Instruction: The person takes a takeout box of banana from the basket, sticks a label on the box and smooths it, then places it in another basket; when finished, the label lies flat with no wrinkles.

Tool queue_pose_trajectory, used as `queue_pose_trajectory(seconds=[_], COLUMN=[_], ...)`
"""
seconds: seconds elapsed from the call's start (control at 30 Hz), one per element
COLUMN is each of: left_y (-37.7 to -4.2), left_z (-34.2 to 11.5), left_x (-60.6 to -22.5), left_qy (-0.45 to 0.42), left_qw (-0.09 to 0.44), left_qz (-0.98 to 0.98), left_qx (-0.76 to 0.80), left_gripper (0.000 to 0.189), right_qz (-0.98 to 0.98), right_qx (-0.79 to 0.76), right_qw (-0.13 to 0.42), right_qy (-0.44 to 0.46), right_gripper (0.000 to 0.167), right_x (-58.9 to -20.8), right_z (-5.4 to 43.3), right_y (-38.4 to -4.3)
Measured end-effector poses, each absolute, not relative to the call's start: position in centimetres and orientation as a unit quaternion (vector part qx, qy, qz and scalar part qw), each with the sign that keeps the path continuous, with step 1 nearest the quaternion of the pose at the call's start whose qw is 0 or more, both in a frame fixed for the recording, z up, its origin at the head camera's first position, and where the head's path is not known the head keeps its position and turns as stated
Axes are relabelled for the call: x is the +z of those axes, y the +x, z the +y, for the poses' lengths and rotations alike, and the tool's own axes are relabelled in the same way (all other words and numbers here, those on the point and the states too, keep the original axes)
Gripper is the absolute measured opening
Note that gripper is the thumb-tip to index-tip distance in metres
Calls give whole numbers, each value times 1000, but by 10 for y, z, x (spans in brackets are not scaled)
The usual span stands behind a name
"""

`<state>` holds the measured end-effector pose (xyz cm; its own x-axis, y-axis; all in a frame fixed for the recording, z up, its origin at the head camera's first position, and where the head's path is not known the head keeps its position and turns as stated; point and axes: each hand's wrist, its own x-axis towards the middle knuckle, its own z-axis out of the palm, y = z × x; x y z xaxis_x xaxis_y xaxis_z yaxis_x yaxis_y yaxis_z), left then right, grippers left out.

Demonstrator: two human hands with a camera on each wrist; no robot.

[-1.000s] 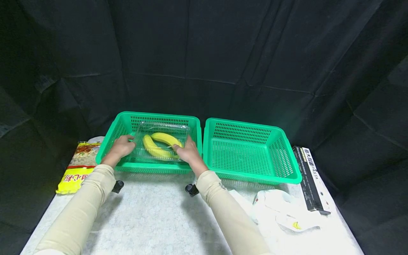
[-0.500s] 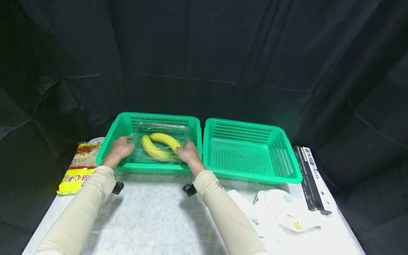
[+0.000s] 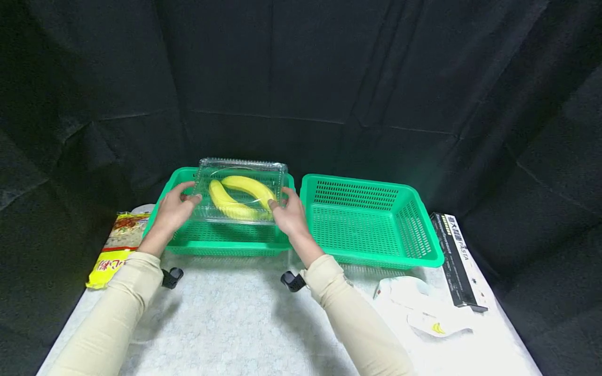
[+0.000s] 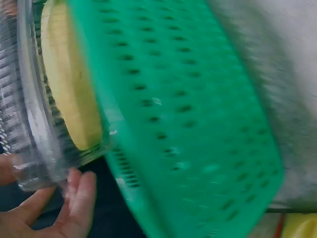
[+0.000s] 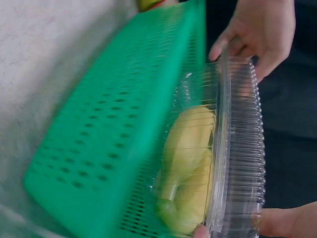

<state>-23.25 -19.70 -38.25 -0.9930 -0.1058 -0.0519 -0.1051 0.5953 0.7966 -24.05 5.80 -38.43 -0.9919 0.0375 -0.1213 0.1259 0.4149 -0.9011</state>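
Note:
Held up above the left green basket is a clear plastic clamshell box with two bananas inside. My left hand grips its left end and my right hand its right end, the thumb at the near side. In the left wrist view, the left fingers touch the corner of the box, beside the basket's rim. The right wrist view has the bananas showing through the ridged plastic, with the left hand at the far end. Part of the right hand lies outside that view.
A second green basket stands to the right. A yellow food packet lies left of the baskets. On the right are a black-and-white pasta box and a white package with a banana picture. Dark cloth hangs behind.
Both hands have lifted the clamshell box with the bananas up from inside the left basket, and it now hangs above the basket's back part. The baskets stay where they were.

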Motion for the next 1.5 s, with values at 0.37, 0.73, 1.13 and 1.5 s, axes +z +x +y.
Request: queue_pose_trajectory(seconds=[0.37,0.73,1.13,1.5], left_y=[-166,-79,-34,-53], left_z=[-179,-174,-144,-151], left_x=[-350,-380,-448,-479], left_qy=[-12,-28,37,80], left_qw=[-12,-90,-147,-186], left_qz=[-844,-753,-719,-726], left_qx=[-536,-652,-678,-657], left_gripper=[64,68,66,69], right_qz=[836,788,784,805], right_qx=[-548,-616,-613,-584], right_qw=[7,10,38,84], right_qy=[-10,1,94,65], right_gripper=[58,59,65,62], right_x=[-350,-374,-429,-470], right_z=[122,143,159,150], right_y=[-168,-76,-9,-34])
